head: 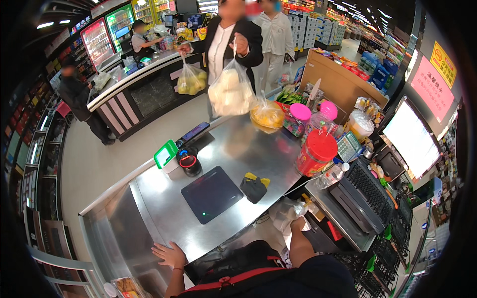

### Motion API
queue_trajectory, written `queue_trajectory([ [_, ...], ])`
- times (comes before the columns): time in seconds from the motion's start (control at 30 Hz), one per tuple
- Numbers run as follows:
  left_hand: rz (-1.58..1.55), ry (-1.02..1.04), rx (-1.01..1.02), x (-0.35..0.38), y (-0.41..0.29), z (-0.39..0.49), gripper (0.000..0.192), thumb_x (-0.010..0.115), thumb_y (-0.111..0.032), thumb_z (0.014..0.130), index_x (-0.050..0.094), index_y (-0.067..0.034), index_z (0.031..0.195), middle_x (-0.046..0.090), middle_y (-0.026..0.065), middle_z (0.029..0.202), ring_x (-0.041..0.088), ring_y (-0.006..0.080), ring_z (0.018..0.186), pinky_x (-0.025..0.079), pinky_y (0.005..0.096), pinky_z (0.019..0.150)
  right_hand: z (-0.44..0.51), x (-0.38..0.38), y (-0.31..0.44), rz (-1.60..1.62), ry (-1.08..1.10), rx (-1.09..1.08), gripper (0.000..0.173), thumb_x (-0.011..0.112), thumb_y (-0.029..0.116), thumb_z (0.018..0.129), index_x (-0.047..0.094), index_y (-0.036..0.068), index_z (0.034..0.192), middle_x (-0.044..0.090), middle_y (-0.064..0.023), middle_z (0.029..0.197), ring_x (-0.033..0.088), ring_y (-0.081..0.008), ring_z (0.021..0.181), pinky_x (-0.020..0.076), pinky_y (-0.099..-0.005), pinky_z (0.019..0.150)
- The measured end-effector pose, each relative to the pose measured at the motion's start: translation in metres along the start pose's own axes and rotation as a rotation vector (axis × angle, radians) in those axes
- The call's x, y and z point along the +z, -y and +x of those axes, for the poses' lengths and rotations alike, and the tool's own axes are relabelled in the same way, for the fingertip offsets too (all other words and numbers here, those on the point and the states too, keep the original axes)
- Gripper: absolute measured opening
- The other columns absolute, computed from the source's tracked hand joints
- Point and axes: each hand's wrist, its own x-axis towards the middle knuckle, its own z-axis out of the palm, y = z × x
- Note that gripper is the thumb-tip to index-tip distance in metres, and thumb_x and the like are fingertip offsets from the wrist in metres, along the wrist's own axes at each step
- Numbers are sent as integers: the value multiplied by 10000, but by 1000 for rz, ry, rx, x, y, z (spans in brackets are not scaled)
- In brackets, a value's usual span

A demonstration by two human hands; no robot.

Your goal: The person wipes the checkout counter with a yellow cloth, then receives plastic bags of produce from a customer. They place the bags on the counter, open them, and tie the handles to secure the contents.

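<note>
My left hand (169,255) rests on the stainless steel checkout counter (149,208), palm down with its fingers spread. My right hand (298,223) reaches below the counter's edge, at a bunch of clear plastic bags (285,214); its fingers are mostly hidden, so its grip cannot be made out. Between the hands, farther in on the counter, lie a black flat scanner plate (211,194) with a green light and a crumpled dark and yellow cloth-like item (255,187). Across the counter a person holds up a bag of pale, rounded food (231,93) and a bag of green fruit (191,80).
A green-framed payment device (166,154) and a black scanner (189,162) stand at the far edge. A bag of yellow food (266,113), a red-lidded jar (316,152), a calculator (349,146), a bottle (332,176), a keyboard (370,190) and a monitor (411,134) are to the right.
</note>
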Motion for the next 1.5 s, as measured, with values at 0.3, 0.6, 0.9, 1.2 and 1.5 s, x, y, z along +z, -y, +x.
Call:
queue_trajectory([
  [0.3, -53, -30, -11, 7, 3, 1, 792, 473, -484, 1001, 150, -93, 1609, 137, 162, 1672, 125, 318, 1547, 222, 740, 1082, 4, -14, -32, 105, -87, -234, 123, 725, 105, 806, 653, 6, 800, 710, -194, 860, 697, -382, 850, 549, -478, 759],
  [0.6, -74, -12, 25, 4, 2, 1, 784, 456, -458, 1006, 135, -68, 1606, 100, 190, 1674, 101, 330, 1552, 201, 733, 1100, 3, 0, -82, -242, 143, -616, 362, 832, 359, 772, 684, 29, 769, 708, -178, 811, 692, -374, 787, 542, -462, 720],
  [0.9, -238, 50, -5, 7, 15, 18, 782, 540, -415, 981, 181, -108, 1604, 112, 143, 1680, 83, 332, 1554, 164, 766, 1096, -59, -55, -218, -444, 830, -294, 365, 758, 336, 779, 725, -3, 911, 722, -228, 921, 714, -357, 860, 563, -463, 714],
  [1.2, -661, -303, 514, 18, -9, 19, 504, 566, -140, 936, 494, -19, 1420, 406, 208, 1529, 341, 430, 1427, 305, 521, 1160, -68, -57, -197, -632, 914, -552, 408, 590, 385, 904, 724, 0, 923, 724, -231, 942, 707, -350, 918, 558, -477, 755],
  [1.5, -1218, 1322, 560, -89, -112, -63, 452, 520, -399, 1052, 519, -111, 1401, 605, 64, 1347, 615, 226, 1173, 486, 349, 980, -236, -219, 170, 700, 1051, -1080, 250, 694, 65, 886, 519, 55, 708, 617, -35, 830, 587, -110, 792, 465, -286, 666],
])
